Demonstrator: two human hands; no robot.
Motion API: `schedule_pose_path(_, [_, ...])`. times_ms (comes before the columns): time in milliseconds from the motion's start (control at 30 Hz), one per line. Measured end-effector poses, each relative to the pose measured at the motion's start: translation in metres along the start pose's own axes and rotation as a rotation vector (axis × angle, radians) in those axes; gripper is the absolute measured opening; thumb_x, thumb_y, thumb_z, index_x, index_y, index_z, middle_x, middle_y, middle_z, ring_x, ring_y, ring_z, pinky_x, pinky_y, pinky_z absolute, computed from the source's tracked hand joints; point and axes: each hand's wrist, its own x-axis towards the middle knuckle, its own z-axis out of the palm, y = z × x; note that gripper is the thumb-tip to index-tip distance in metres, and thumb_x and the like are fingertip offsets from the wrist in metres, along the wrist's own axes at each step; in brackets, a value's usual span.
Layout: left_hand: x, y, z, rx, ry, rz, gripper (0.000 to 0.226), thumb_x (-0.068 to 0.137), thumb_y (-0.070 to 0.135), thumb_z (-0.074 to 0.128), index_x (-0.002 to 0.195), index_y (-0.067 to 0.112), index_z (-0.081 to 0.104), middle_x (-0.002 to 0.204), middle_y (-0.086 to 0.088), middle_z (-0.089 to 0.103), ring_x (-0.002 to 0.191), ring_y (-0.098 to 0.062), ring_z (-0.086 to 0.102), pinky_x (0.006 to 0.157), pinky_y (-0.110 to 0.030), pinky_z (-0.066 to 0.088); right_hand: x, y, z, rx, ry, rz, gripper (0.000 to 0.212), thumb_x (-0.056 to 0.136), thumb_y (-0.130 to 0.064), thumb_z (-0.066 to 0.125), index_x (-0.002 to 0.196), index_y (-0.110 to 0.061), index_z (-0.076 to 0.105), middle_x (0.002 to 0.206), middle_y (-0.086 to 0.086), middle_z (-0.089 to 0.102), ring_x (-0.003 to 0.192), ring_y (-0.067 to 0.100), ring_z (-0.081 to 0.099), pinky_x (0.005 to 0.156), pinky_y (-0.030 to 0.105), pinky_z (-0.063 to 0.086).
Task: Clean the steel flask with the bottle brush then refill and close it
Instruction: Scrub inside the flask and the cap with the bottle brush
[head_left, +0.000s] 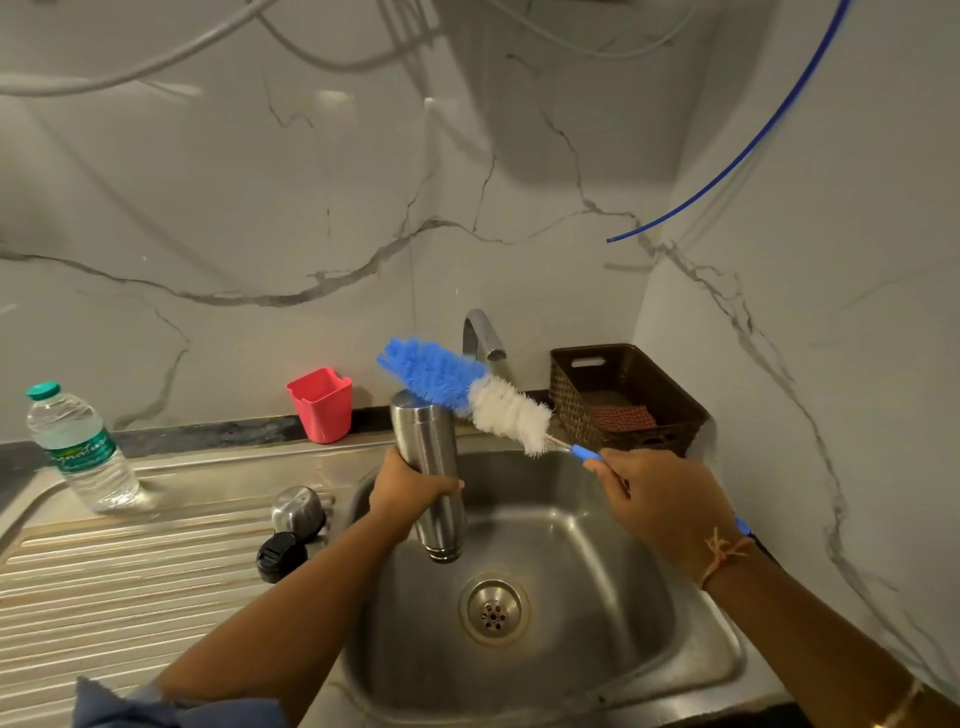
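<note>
The scrubbing step is in hand, and the brush is not inside the flask. The left hand (410, 491) is wrapped round the middle of the steel flask (423, 441) and holds it roughly upright over the sink (597, 597), with the open mouth at the top. The right hand (660, 499) grips the blue handle of the bottle brush (460, 389) with curled fingers. The brush lies slantwise across the flask's mouth. Its blue bristle end points up and to the left, past the rim, and the white part trails back toward the handle. Whether the bristles touch the rim cannot be told.

The flask's steel cap (298, 512) and its black inner lid (280, 556) sit side by side on the ribbed draining part of the bench (130, 587), just left of the basin. A plastic water bottle (78, 447) stands farther left, probably the source for the refill. The tap (483, 338) rises behind the flask.

The next move probably calls for swinging the handle up so the blue tip points down into the narrow mouth. The bristles then go straight in while the left hand keeps the flask steady. Rinsing, refilling and closing all remain to be done.
</note>
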Motion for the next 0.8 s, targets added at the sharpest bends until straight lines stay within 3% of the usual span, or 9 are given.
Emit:
schedule_pose_path(133, [0.003,-0.004,-0.006,0.107,0.031,-0.006,0.086,0.055,0.021,0.089,0.126,0.015,0.041,0.120,-0.008,0.059,0.107,-0.028,0.057,0.090,-0.045,0.051,-0.004,-0.015,-0.007,-0.040,0.005,-0.079,0.044,0.088,-0.037,0.036,0.074,-0.013,0.070,0.041,-0.006,0.044,0.030,0.012,0.041,0.028,0.015,0.026])
schedule_pose_path(233, [-0.007,-0.002,0.003,0.255,-0.006,0.088,0.082,0.058,0.026,0.088,0.125,0.018,0.042,0.118,-0.003,0.059,0.108,-0.026,0.058,0.090,-0.043,0.051,0.009,-0.024,-0.006,-0.071,0.030,-0.082,0.043,0.088,-0.035,0.037,0.069,-0.014,0.069,0.045,-0.011,0.032,0.033,0.007,0.030,0.036,0.007,0.012])
schedule_pose_path(367, [-0.014,-0.001,0.008,0.290,-0.028,0.139,0.080,0.058,0.027,0.087,0.124,0.018,0.043,0.117,-0.003,0.059,0.107,-0.025,0.058,0.091,-0.041,0.050,0.019,-0.015,0.000,-0.053,-0.075,0.071,0.036,0.097,-0.032,0.042,0.081,-0.011,0.067,0.057,-0.001,0.050,0.049,0.014,0.043,0.043,0.021,0.026])
schedule_pose_path(467, [-0.012,-0.010,-0.002,0.227,-0.018,0.104,0.088,0.057,0.027,0.088,0.130,0.019,0.040,0.121,-0.003,0.058,0.110,-0.025,0.056,0.091,-0.039,0.048,0.014,-0.005,0.001,-0.035,-0.080,0.175,0.036,0.098,-0.035,0.040,0.082,-0.012,0.063,0.058,-0.004,0.046,0.049,0.009,0.039,0.045,0.021,0.022])
schedule_pose_path(633, [-0.019,-0.026,-0.018,0.078,0.072,0.168,0.088,0.048,0.041,0.088,0.123,0.025,0.046,0.119,-0.001,0.058,0.107,-0.022,0.059,0.090,-0.044,0.052,-0.007,-0.001,0.018,-0.109,-0.310,0.293,0.038,0.099,-0.040,0.034,0.091,-0.015,0.061,0.073,-0.002,0.053,0.062,0.012,0.046,0.046,0.021,0.023])
schedule_pose_path(800, [-0.030,-0.026,-0.023,-0.071,0.176,0.303,0.083,0.057,0.027,0.090,0.125,0.020,0.044,0.120,-0.002,0.058,0.107,-0.016,0.058,0.091,-0.037,0.052,-0.022,-0.005,0.039,-0.121,-0.352,0.361,0.044,0.098,-0.046,0.030,0.098,-0.015,0.062,0.088,0.002,0.064,0.073,0.017,0.054,0.058,0.025,0.033])
